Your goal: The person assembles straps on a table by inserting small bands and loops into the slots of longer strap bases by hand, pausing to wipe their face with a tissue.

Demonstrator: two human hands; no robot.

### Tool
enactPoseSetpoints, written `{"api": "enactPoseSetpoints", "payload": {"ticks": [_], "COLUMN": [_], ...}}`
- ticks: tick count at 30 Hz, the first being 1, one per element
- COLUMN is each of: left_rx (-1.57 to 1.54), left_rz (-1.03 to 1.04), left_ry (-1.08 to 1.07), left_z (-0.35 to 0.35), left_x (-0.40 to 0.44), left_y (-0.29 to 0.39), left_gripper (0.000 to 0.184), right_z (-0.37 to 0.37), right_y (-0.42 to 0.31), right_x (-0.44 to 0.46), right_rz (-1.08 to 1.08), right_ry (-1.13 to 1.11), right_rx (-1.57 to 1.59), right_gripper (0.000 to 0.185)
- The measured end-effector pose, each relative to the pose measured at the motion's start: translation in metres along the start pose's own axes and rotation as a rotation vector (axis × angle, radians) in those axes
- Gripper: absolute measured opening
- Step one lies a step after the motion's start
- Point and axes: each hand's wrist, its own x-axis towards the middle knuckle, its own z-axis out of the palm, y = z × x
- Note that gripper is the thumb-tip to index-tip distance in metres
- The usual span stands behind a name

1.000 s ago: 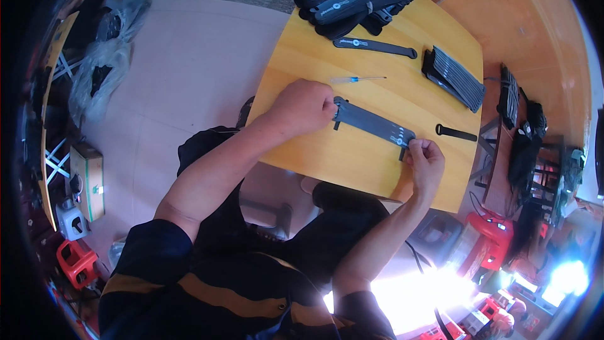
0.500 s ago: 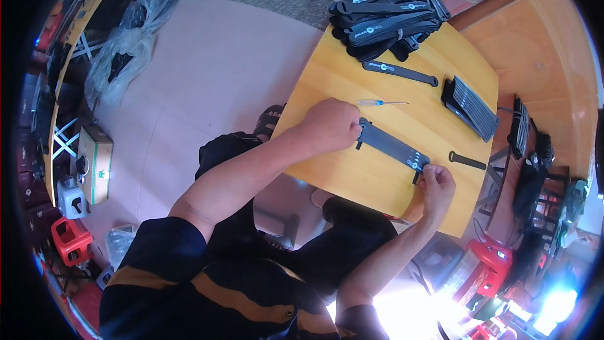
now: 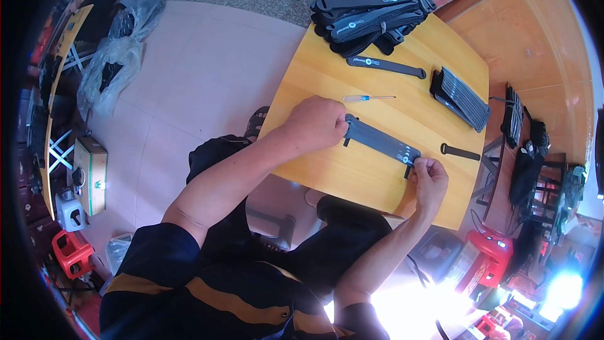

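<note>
A flat bundle of dark grey straps (image 3: 380,140) with white print at one end lies across the yellow table (image 3: 314,162). My left hand (image 3: 318,123) is closed in a fist at the bundle's left end, where a short black tab sticks out below. Thumb and fingers of my right hand (image 3: 430,179) pinch the printed right end, beside another dark tab. A screwdriver (image 3: 368,98) with a clear blue handle lies just beyond the bundle. Farther back is a single printed strap (image 3: 387,67). A short black strap with a loop end (image 3: 460,152) rests to the right.
A large heap of black printed straps (image 3: 371,16) covers the table's far corner. A neat stack of straps (image 3: 461,99) sits near the right edge. On the floor at left are a cardboard box (image 3: 93,176), a red stool (image 3: 72,254) and plastic bags (image 3: 116,66).
The view has shifted slightly, so the table and its contents appear a little farther left. Both hands keep their places at the two ends of the bundle.
</note>
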Motion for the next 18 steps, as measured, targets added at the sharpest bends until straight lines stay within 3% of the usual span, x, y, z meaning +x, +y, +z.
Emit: {"api": "enactPoseSetpoints", "payload": {"ticks": [18], "left_rx": [0.016], "left_rz": [0.005], "left_ry": [0.001], "left_z": [0.0013], "left_x": [0.0023], "left_y": [-0.0021], "left_gripper": [0.014], "right_z": [0.0027], "right_y": [0.0012], "right_x": [0.0002], "right_rz": [-0.018], "right_ry": [0.046], "right_rx": [-0.04], "right_gripper": [0.01]}}
